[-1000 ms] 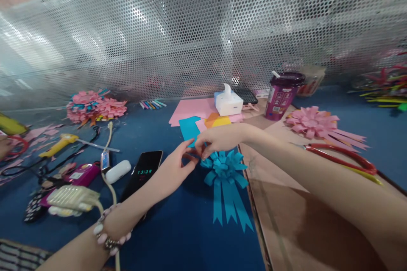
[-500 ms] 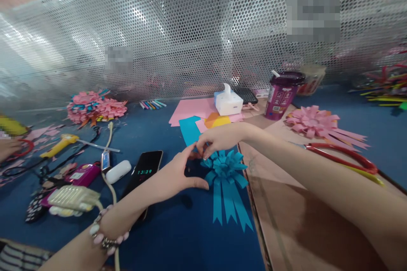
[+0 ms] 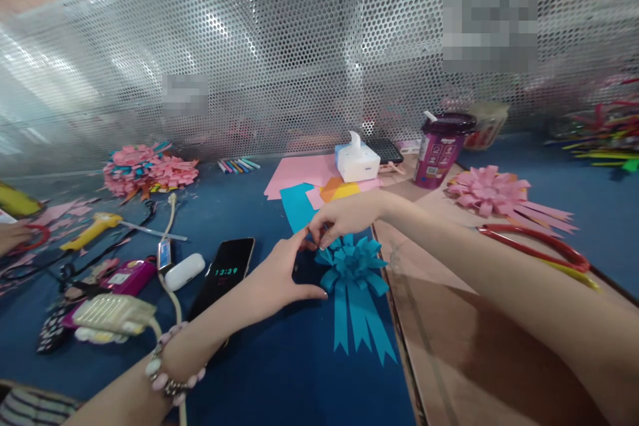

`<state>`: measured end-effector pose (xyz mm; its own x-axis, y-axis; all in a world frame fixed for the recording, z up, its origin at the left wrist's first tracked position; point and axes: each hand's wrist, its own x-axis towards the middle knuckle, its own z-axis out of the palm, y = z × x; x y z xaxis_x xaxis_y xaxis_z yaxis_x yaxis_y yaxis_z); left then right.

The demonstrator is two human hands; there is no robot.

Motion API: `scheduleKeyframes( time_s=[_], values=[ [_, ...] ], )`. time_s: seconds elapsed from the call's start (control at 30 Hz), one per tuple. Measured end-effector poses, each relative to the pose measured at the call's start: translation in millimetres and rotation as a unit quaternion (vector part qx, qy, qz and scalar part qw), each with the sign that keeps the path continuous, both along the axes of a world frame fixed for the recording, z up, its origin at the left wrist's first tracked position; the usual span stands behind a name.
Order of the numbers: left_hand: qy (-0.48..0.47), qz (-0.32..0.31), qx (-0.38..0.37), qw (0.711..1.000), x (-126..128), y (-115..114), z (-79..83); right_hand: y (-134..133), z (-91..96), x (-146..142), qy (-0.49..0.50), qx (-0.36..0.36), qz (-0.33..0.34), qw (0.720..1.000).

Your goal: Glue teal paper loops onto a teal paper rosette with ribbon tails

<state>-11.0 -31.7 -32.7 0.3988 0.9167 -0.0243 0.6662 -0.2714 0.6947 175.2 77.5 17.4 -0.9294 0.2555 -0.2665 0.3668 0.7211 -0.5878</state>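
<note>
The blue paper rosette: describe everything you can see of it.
The blue rosette looks like paper: layered petals bunched at the middle, with long tails notched at the ends and spreading toward the viewer. It lies face up on the dark blue tabletop, beside the brown board. The fingers of the right hand are at its far-left edge, and the thumb of the left hand is by its near-left side; whether either touches it is unclear.

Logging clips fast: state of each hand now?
Left hand: open, thumb spread from fingers, beside the blue paper flower.
Right hand: fingers curled near the blue paper flower's edge; grip cannot be told.
</note>
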Motion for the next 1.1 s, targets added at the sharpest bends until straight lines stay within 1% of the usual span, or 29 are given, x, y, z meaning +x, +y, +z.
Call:
scheduleKeyframes(
  time_s=[0.1, 0.27, 0.47, 0.67, 0.93, 1.1],
  values=[
    [0.022, 0.001, 0.002, 1.000, 1.2, 0.5, 0.4, 0.0, -3.8, -2.2, 0.017, 0.021, 0.007, 1.000],
    [0.004, 0.005, 0.005, 1.000, 1.9, 1.1, -2.0, -0.5, -8.5, -5.2, 0.025, 0.057, 0.005, 0.998],
    [0.004, 0.004, 0.003, 1.000, 0.9, 1.6, -4.6, -2.1, -4.8, -4.1, 0.023, 0.055, -0.004, 0.998],
    [0.012, 0.006, 0.002, 1.000, 1.5, 2.1, -4.2, 0.6, -8.7, -4.2, 0.024, 0.044, 0.005, 0.999],
    [0.011, 0.005, 0.000, 1.000, 3.5, 0.8, 0.6, -2.0, -1.9, -2.0, 0.030, 0.092, -0.008, 0.995],
    [0.011, 0.001, 0.000, 1.000, 2.8, -0.2, 0.6, -1.3, -1.9, -1.2, 0.036, 0.085, -0.009, 0.996]
  ],
)
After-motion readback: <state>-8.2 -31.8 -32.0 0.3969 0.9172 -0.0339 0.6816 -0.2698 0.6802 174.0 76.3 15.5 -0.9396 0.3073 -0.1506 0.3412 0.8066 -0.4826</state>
